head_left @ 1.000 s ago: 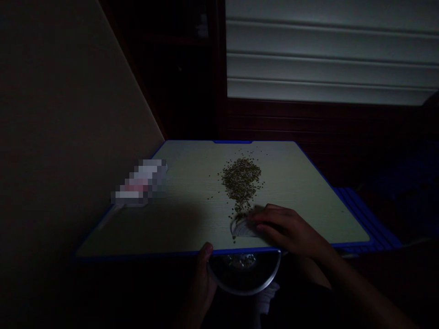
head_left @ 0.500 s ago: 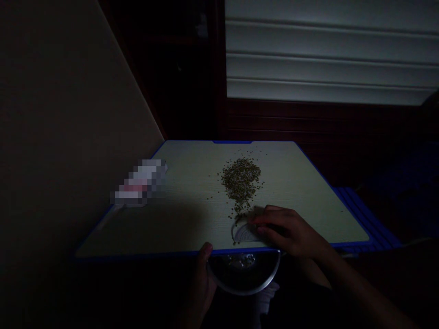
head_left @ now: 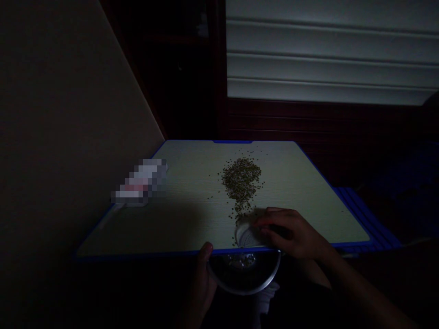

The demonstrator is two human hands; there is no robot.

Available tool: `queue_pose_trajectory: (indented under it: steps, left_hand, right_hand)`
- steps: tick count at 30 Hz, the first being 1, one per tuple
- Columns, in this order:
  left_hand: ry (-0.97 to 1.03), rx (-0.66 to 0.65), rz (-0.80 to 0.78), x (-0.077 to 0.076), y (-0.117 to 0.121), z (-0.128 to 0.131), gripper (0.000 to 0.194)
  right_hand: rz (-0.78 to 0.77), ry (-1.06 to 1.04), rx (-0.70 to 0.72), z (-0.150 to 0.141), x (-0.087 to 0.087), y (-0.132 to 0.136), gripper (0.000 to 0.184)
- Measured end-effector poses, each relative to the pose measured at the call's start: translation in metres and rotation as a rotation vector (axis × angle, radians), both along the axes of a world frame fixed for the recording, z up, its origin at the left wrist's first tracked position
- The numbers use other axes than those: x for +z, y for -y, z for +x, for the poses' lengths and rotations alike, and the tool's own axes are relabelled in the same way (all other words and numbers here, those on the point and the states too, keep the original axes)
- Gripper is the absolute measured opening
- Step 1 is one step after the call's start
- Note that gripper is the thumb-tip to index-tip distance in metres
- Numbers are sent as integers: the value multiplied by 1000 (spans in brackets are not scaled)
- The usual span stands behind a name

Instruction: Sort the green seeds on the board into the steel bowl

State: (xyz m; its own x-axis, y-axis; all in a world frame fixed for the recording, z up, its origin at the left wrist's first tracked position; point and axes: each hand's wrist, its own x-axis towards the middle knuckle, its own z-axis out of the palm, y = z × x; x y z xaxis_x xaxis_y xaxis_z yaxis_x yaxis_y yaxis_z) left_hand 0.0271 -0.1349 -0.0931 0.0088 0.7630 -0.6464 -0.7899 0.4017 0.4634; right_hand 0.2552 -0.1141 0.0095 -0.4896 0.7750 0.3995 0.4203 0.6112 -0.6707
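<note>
I'm watching via the head cam, light v. low. The right hand (head_left: 288, 232) is pinching, thumb against fingers, the right side of a pale, thin, rounded piece (head_left: 247, 235) (plastic, prob., but can't tell) at the near edge of the pale, blue-rimmed rectangular board (head_left: 302, 192). The loose heap of small brownish-green grains (head_left: 242, 176) is lying mid-board, ahead and a bit left of those fingertips, its long axis running away from me w/ a thin tail trailing down to the piece; right hand's the nearer one. The left hand (head_left: 205, 272) is hooking its thumb over the near rim and seems to be holding the round, silver-rimmed bowl (head_left: 244, 292) just below, under the piece; its other fingers aren't showing, so can't tell their set. Re labels: the white-and-pink pack (head_left: 139, 185) at the board's left edge is showing pixel blocks only, no brand legible; curved marks on the piece are too dim to read.
</note>
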Motion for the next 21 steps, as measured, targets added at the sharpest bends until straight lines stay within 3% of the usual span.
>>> queue_pose_trajectory:
  steps: [12,21]
  left_hand:
    - [-8,15,7,3,0,0,50]
    - [-16,11,31,-6,-1,0,47]
  right_hand:
    - [2,-17,-7,0,-2,0,23]
    - [0,54,26,-1,-2,-4,25]
